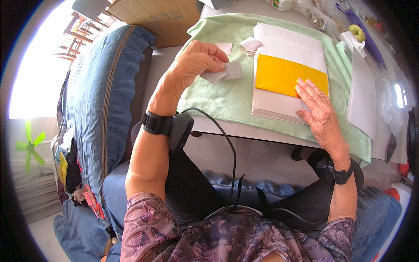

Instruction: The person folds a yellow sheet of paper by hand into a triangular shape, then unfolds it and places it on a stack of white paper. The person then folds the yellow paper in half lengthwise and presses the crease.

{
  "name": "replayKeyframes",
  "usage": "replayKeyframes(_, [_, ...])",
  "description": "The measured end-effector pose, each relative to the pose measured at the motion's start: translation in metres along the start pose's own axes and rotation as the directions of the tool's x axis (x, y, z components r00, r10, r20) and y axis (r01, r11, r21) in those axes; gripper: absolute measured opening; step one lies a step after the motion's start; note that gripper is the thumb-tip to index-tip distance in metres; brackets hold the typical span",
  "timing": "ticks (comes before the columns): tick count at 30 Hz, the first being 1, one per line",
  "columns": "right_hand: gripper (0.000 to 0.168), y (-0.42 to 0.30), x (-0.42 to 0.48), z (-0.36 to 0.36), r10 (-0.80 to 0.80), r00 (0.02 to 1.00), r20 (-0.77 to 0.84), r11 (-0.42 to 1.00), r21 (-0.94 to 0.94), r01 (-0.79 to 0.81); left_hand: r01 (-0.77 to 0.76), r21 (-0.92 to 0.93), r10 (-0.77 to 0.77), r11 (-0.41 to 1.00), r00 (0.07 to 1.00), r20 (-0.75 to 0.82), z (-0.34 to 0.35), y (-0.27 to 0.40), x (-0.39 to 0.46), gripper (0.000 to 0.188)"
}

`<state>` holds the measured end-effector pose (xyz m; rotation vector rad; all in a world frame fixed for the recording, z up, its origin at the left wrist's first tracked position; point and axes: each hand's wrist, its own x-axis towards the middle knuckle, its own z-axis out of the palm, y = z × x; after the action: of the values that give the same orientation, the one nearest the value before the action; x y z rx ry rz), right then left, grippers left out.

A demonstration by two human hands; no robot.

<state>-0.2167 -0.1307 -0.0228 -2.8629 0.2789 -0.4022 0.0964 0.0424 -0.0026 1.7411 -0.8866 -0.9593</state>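
Observation:
My left hand [204,59] pinches a small piece of thin white paper [212,77] between thumb and fingers, above a light green towel [216,101]. Partly under that piece is another pale square [234,70]; whether it is also held is unclear. My right hand [319,111] rests flat, fingertips on the right end of a glossy yellow strip [288,76]. This strip lies across a stack of white paper sheets [288,42], and my thumb touches the stack's near edge. A folded white scrap [250,44] and white string [246,55] lie at the stack's left.
Another white square [224,48] lies on the towel. At right are a white sheet [361,98], a green apple [356,32], a purple umbrella [370,39] and a clear plastic bag [391,106]. A cardboard box [157,19] stands beyond the blue sofa arm [111,82]. A black cable [229,140] hangs from my left wrist device.

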Motion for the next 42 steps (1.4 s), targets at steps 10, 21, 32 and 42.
replayKeyframes(10, [0.054, 0.002, -0.001, -0.001, 0.009, 1.000, 0.010, 1.000, -0.021, -0.009, -0.057, 0.294, 0.064, 0.954, 0.998, -0.015, 0.004, 0.005, -0.001, 0.022])
replayKeyframes(21, [0.055, 0.000, -0.001, -0.003, 0.023, 1.000, 0.017, 1.000, 0.011, -0.023, -0.154, 0.565, 0.220, 0.811, 0.974, -0.051, 0.010, 0.016, 0.001, 0.026])
replayKeyframes(32, [0.061, -0.001, -0.001, -0.004, 0.043, 0.999, 0.028, 0.998, 0.037, -0.044, -0.399, 0.794, 0.623, 0.459, 0.782, 0.034, 0.051, 0.000, 0.044, 0.045])
replayKeyframes(42, [0.059, -0.001, -0.001, -0.003, 0.043, 0.998, 0.035, 0.998, 0.050, -0.045, -0.324, 0.819, 0.624, 0.473, 0.780, -0.052, 0.059, -0.004, 0.068, 0.011])
